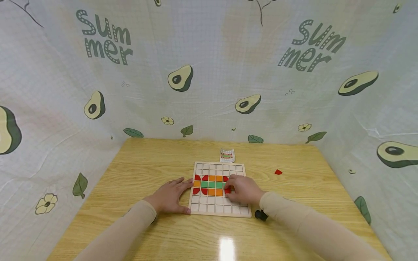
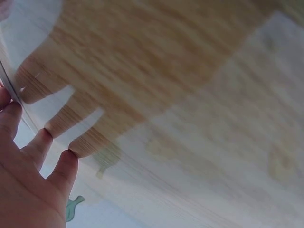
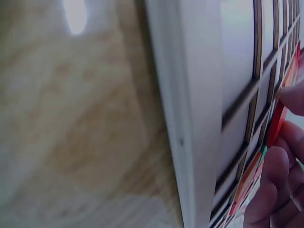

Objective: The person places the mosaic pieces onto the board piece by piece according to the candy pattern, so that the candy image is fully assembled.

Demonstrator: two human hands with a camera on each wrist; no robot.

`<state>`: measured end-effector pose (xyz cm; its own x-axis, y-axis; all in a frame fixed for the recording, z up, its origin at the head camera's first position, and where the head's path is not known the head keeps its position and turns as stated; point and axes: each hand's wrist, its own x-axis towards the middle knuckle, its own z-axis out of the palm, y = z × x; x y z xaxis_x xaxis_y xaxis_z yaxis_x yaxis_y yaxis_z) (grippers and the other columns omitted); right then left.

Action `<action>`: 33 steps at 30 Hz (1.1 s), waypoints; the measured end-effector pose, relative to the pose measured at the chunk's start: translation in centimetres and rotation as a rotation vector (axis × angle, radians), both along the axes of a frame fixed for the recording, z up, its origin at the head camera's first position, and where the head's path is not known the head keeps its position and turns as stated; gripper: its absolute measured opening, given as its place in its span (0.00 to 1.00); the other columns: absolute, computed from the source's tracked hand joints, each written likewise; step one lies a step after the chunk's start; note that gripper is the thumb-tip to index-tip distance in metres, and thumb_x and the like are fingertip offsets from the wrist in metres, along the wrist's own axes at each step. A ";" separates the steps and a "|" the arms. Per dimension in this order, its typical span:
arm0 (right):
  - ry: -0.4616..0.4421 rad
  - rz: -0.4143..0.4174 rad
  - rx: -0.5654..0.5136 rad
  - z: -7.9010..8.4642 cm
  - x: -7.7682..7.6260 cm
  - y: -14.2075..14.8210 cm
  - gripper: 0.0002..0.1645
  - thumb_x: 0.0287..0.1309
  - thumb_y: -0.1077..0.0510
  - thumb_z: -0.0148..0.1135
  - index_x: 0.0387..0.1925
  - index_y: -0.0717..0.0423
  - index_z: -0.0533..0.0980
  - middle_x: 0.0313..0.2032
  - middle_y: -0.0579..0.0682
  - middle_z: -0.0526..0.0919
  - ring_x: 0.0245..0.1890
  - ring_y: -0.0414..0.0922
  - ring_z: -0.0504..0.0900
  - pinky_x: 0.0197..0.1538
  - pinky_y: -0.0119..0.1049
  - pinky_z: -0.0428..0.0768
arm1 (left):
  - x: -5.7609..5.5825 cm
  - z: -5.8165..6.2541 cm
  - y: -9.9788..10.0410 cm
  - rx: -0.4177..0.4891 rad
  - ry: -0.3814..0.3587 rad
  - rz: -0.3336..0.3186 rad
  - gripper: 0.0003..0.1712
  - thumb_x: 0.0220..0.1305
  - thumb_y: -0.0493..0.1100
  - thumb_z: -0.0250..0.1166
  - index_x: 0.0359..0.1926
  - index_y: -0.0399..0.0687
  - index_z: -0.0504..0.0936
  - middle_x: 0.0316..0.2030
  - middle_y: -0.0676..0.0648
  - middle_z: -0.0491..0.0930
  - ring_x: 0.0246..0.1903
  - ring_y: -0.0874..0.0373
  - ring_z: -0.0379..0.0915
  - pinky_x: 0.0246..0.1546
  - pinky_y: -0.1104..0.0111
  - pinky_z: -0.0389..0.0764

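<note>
A white gridded board (image 1: 220, 209) with a pale wooden frame lies on the table. Across its middle rows sit red quarter-round tiles (image 1: 196, 190), orange square tiles (image 1: 211, 192) and green square tiles (image 1: 212, 185). My left hand (image 1: 170, 195) rests spread at the board's left edge, its fingertips down on the table and against the frame. Over the right part of the pattern, my right hand (image 1: 244, 189) pinches a red tile (image 3: 277, 124) between thumb and fingers, low against the grid. The fingers hide several cells there.
Behind the board lies a small pattern card (image 1: 227, 156). A loose red tile (image 1: 278, 172) is on the table at the right. Some black object (image 1: 261, 215) shows under my right wrist. Printed cloth (image 1: 209, 119) walls in the table (image 1: 156, 159) at the back and sides.
</note>
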<state>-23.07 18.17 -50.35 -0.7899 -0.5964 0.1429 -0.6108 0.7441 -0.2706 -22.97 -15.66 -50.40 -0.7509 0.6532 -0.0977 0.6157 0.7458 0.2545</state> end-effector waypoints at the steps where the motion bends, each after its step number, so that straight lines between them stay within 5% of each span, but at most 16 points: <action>1: 0.007 -0.002 0.001 -0.1 0.1 -0.1 0.09 0.54 0.47 0.71 0.36 0.43 0.84 0.35 0.35 0.77 0.32 0.34 0.73 0.37 0.33 0.78 | 0.0 0.0 0.0 0.003 -0.001 0.000 0.59 0.49 0.79 0.63 0.77 0.56 0.61 0.75 0.55 0.56 0.73 0.46 0.49 0.66 0.44 0.59; 33: -0.012 -0.006 0.003 0.1 0.4 0.1 0.11 0.57 0.48 0.70 0.42 0.42 0.85 0.40 0.35 0.80 0.38 0.36 0.78 0.42 0.36 0.80 | 0.0 0.2 0.1 0.007 0.000 -0.010 0.59 0.49 0.79 0.63 0.76 0.54 0.62 0.75 0.54 0.56 0.73 0.45 0.50 0.65 0.44 0.60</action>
